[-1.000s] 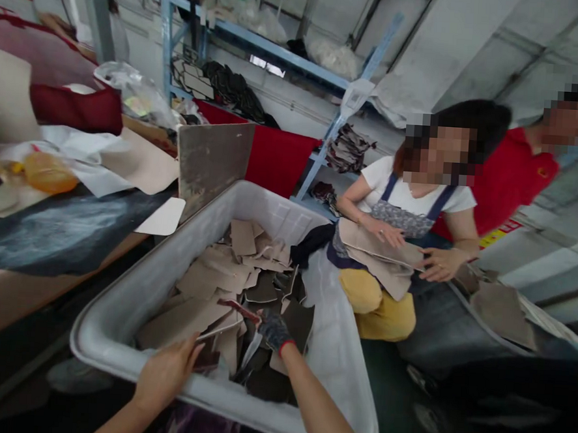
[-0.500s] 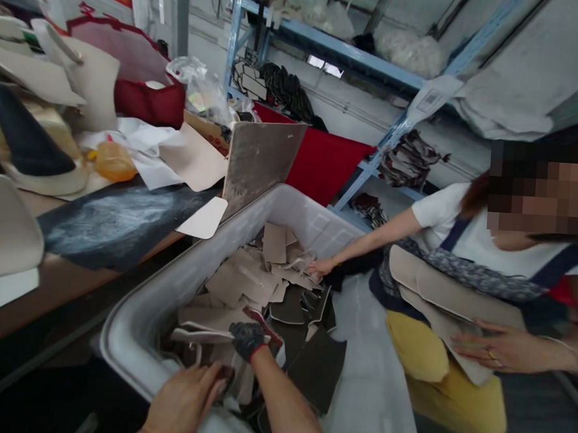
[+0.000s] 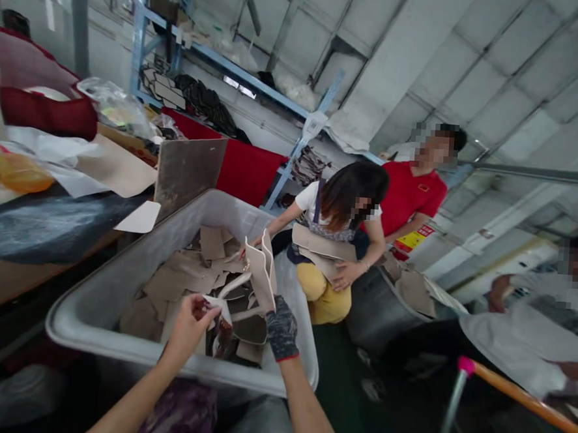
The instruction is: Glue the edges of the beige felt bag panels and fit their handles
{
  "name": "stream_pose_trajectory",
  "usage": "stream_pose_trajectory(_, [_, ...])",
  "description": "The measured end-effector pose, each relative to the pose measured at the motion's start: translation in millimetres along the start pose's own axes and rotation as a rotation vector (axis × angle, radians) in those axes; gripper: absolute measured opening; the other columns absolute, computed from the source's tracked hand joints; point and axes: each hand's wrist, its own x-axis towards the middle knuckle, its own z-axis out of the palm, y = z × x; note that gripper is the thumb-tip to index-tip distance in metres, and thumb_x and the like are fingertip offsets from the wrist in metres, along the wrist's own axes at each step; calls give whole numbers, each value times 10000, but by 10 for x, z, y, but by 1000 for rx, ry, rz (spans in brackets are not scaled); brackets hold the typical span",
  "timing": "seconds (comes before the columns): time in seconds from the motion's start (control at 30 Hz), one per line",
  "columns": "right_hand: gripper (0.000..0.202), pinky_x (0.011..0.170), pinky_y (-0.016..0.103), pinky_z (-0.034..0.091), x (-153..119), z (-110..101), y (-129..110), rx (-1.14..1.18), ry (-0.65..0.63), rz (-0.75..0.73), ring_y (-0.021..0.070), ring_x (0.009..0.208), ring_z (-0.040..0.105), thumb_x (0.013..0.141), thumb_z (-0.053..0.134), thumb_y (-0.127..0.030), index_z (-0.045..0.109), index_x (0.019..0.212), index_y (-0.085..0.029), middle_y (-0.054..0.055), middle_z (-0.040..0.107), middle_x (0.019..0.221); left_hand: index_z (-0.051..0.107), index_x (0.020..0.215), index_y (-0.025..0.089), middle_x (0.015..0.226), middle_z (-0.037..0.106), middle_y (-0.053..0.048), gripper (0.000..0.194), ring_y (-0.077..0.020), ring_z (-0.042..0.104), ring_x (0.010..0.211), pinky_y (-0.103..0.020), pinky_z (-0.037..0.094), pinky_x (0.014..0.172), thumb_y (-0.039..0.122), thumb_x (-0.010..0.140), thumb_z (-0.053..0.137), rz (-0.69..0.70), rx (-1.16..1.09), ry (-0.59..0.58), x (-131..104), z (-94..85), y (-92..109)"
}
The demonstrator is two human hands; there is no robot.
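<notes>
My right hand [image 3: 282,327], in a dark grey knitted glove with a red cuff, grips beige sheet panels [image 3: 263,274] by their lower end. They stand upright above a large white plastic bin [image 3: 100,337], and pale straps trail from them to the left. My left hand [image 3: 189,325] is bare, its thumb and fingers pinched on a small white and reddish-brown piece [image 3: 222,327]. Beige offcuts [image 3: 182,275] and dark flat pieces [image 3: 253,325] lie in the bin below both hands.
Across the bin a co-worker [image 3: 338,206] reaches one arm toward it and keeps beige sheets [image 3: 326,248] on the lap. Two other people are farther right. A worktable with a dark mat [image 3: 58,225] runs along the left, and an orange bar [image 3: 527,394] crosses the lower right.
The view has swung right and back. My right hand has raised the beige panels out of the bin. My left hand has come up over the bin with the small piece.
</notes>
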Motion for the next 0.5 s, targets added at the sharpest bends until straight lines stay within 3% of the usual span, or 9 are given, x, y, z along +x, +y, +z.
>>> stream_pose_trajectory(0.1, [441,939,516,512,-130,-200,-76,-67,92,-36,338,993,669,877,430,-493,705,1057,-199,171,717,1034,539,1163,132,820,695,-34,514,-208,671,774,-311,531,760,382,720,617,1,72,-171,-27,55,163])
stream_pose_trajectory(0.2, [440,904,488,530,-183,-429,-99,-94,179,-40,318,949,681,873,422,-492,708,998,-182,175,721,992,657,787,172,711,703,-31,199,-223,668,758,-286,497,741,211,613,570,-7,189,-276,-19,-101,308])
stream_pose_trajectory(0.27, [460,894,501,525,-178,-690,-48,-115,254,-15,327,937,679,869,405,-507,706,937,-166,194,714,967,636,683,186,711,709,-47,141,-240,667,770,-287,485,738,199,598,524,-12,234,-224,-3,-390,397])
stream_pose_trajectory(0.4, [508,843,508,522,-147,-1418,191,-141,409,70,341,899,676,866,380,-551,687,894,-147,222,698,925,590,878,180,801,693,-117,270,-317,637,842,-353,466,736,345,744,424,-60,342,54,-123,-1067,609])
stream_pose_trajectory(0.43, [519,825,508,525,-152,-1594,257,-142,440,90,342,884,678,862,380,-564,684,898,-144,223,696,915,580,865,189,758,681,-122,277,-326,628,804,-367,461,716,374,735,420,-64,364,73,-231,-1132,684])
stream_pose_trajectory(0.5, [546,799,509,534,-193,-1878,361,-137,499,123,337,858,684,856,380,-599,680,906,-146,213,699,891,600,787,195,695,670,-99,252,-301,634,730,-355,470,697,363,687,442,-6,356,-109,-578,-1046,858])
